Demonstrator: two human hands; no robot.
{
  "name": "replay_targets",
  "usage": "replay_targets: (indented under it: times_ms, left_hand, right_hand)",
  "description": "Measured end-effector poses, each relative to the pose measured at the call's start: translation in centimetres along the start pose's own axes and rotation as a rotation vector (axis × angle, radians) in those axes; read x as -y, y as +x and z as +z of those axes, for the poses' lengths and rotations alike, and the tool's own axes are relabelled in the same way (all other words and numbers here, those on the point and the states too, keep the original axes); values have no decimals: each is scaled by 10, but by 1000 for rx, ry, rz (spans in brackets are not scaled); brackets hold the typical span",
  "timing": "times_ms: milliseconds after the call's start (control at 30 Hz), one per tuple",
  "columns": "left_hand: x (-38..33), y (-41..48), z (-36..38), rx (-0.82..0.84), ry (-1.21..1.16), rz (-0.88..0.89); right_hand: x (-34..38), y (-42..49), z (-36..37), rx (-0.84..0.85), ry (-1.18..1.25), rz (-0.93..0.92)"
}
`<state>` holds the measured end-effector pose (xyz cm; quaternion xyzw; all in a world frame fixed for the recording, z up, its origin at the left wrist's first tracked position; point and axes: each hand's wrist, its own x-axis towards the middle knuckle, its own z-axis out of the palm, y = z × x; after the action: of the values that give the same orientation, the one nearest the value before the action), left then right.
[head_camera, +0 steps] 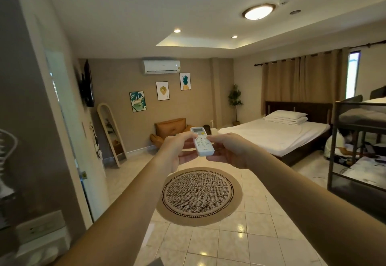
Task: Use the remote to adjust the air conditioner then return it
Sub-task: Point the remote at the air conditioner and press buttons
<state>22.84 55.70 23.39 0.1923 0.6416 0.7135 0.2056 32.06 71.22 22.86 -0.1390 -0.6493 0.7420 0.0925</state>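
Two hands, left hand [175,150], right hand [227,150], fingers closed on white remote [202,141]

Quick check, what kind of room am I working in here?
Most likely a shared bedroom or guesthouse room: a made double bed, a metal bunk bed, and a wall air conditioner above framed prints.

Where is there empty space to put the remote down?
The bed has bare white sheet between its pillows and foot. Bare floor tiles border the round rug. Under the bunk bed, things crowd the floor.
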Motion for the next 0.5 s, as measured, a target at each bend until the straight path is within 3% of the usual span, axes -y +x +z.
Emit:
replay_targets:
  times_ms: [500]
  left_hand:
    - [-6, -5, -5, -18, 43, 4]
  right_hand:
    - [0, 4, 7, 8, -2, -7]
